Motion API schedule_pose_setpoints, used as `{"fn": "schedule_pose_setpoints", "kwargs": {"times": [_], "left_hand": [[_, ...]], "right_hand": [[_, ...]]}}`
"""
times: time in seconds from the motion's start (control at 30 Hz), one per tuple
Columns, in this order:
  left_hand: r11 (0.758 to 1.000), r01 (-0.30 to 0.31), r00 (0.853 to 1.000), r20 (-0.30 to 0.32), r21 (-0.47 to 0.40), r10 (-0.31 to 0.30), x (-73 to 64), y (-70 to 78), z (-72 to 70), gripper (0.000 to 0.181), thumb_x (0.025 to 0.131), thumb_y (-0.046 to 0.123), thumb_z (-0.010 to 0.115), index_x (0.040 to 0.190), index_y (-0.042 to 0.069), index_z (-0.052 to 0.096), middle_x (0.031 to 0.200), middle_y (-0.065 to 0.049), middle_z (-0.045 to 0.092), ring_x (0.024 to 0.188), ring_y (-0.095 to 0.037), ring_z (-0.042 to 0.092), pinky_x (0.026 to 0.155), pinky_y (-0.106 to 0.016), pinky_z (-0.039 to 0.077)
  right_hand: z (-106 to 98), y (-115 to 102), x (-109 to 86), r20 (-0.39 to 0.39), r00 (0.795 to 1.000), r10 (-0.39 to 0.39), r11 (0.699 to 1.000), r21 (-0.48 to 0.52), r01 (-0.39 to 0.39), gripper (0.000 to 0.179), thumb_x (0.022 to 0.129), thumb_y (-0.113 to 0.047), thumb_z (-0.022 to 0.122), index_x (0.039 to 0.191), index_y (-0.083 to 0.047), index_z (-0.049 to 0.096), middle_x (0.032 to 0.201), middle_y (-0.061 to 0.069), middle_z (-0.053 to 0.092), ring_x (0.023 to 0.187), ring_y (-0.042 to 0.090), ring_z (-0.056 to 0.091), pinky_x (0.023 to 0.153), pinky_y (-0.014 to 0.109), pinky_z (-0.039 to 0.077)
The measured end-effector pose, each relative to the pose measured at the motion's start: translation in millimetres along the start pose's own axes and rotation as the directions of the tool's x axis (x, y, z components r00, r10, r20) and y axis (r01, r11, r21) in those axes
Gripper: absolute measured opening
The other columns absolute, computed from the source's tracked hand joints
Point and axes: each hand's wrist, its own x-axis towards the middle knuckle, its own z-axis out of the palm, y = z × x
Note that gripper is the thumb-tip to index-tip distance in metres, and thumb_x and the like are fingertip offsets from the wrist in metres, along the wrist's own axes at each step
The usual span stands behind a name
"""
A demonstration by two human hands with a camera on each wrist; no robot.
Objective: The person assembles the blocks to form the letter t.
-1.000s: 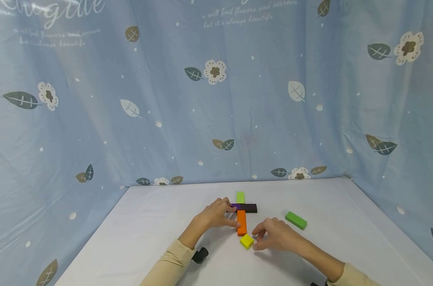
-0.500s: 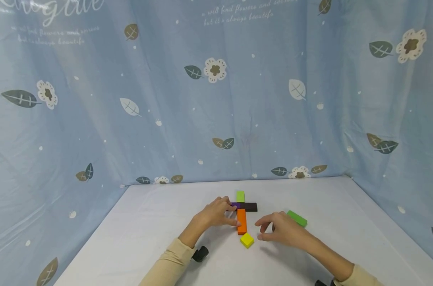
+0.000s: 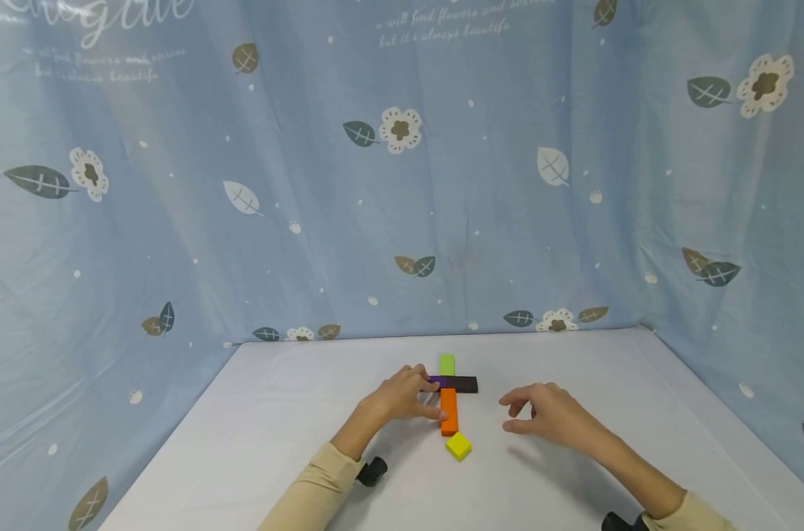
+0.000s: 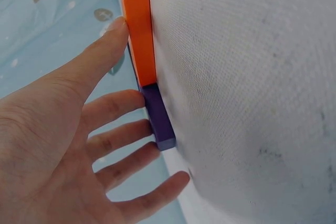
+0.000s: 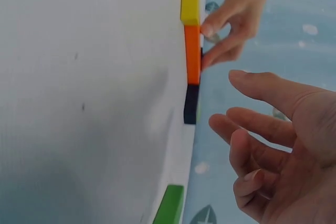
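On the white table, a light green block (image 3: 447,364), a purple block (image 3: 441,380), a black block (image 3: 465,384) and an orange block (image 3: 449,413) form a cross. A yellow block (image 3: 458,445) sits turned cornerwise at the orange one's near end. My left hand (image 3: 395,398) rests at the cross's left side, thumb on the orange block and straightish fingertips against the purple one. To the right, my right hand (image 3: 555,417) hovers over the table with loosely bent fingers and nothing in them. In the right wrist view a green block (image 5: 169,205) shows; the head view hides it behind that hand.
A blue curtain (image 3: 468,184) with flowers and leaves hangs behind and on both sides of the white tabletop (image 3: 256,413). Black wrist devices (image 3: 372,472) sit by both sleeves.
My right hand has drawn away from beside the yellow block, going right and slightly farther back, and now covers the green block in the head view. The left hand stays put.
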Motion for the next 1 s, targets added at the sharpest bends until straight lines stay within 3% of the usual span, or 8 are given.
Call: {"fn": "schedule_pose_setpoints", "kwargs": {"times": [0.2,0.47,1.0], "left_hand": [[1.0,0.005,1.0,0.006,-0.009,-0.005,-0.4,0.4,-1.1,0.068,0.076,0.058,0.076,0.132,0.02,0.063,0.12,0.003,0.058,0.1,-0.012,0.048,0.079,-0.029,0.047],[1.0,0.005,1.0,0.004,-0.011,-0.005,-0.6,0.5,-1.0,0.069,0.077,0.058,0.076,0.132,0.019,0.063,0.119,0.003,0.057,0.099,-0.011,0.047,0.078,-0.027,0.045],[1.0,0.009,1.0,0.006,-0.016,-0.009,0.1,0.6,-0.4,0.069,0.076,0.059,0.075,0.132,0.02,0.063,0.12,0.003,0.058,0.101,-0.012,0.048,0.081,-0.03,0.047]], "right_hand": [[-10.4,11.4,-4.9,-0.034,0.999,-0.01,1.0,-0.006,0.01,0.042,0.079,-0.033,0.081,0.114,-0.012,0.072,0.09,-0.006,0.072,0.07,0.001,0.057,0.062,0.022,0.045],[-18.3,21.8,-8.7,-0.045,0.995,0.085,0.996,0.0,-0.086,0.043,0.078,-0.03,0.082,0.114,-0.011,0.072,0.093,-0.002,0.073,0.072,0.007,0.06,0.062,0.027,0.047],[-28.3,46.7,-9.9,-0.05,0.989,0.137,0.99,-0.029,-0.139,0.048,0.078,-0.033,0.081,0.118,-0.01,0.069,0.101,0.003,0.07,0.077,0.012,0.058,0.06,0.031,0.045]]}}
